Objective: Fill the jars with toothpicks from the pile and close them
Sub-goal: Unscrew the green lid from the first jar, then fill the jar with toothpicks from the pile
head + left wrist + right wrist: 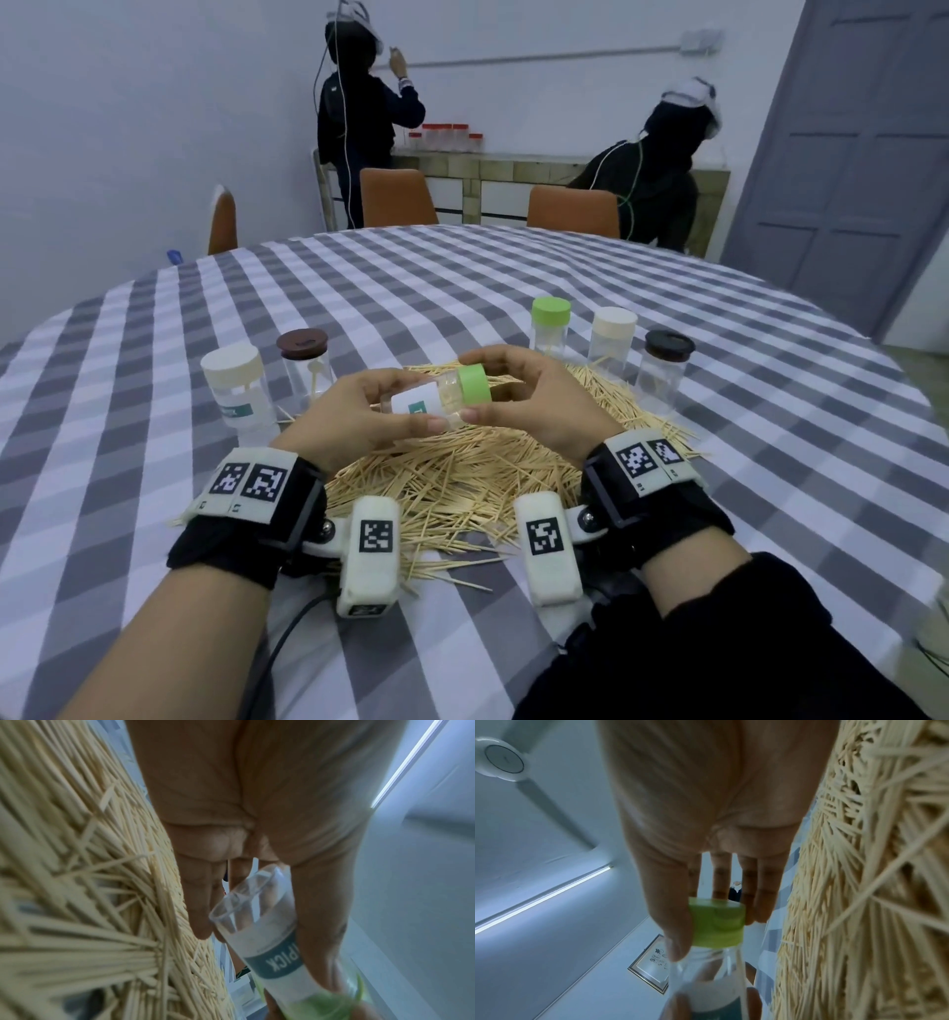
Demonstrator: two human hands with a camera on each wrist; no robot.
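A person's two hands hold a small clear jar (434, 401) on its side above a pile of toothpicks (462, 473) on a table (719, 462) covered in grey-and-white check. The left hand (359, 411) grips the jar's labelled body, thumb beneath and fingers curled over the top; in the left wrist view the jar's (259, 923) label reads only "PICK", the rest of the word hidden by the hand (257, 801). The right hand (529, 395) pinches the green lid (473, 385) seated on the jar's mouth, thumb on the near side and fingers wrapped round the far side; the right wrist view shows the lid (717, 921) between the thumb and the fingertips (762, 910), with the jar body below it blurred. Pale toothpicks show faintly through the jar wall near the lid, though how full it is cannot be made out.

Beyond the pile stand five more jars, all capped. To its left are a cream-lidded jar (236, 390) and a brown-lidded jar (305, 365); to its right, a green-lidded jar (550, 329), another cream-lidded one (611, 344) and a dark-lidded jar (665, 370). Their lower parts are partly hidden by the hands and the toothpicks, and their contents are hard to judge. Two other people (359, 118) work at a counter (513, 169) past the table, their backs turned.
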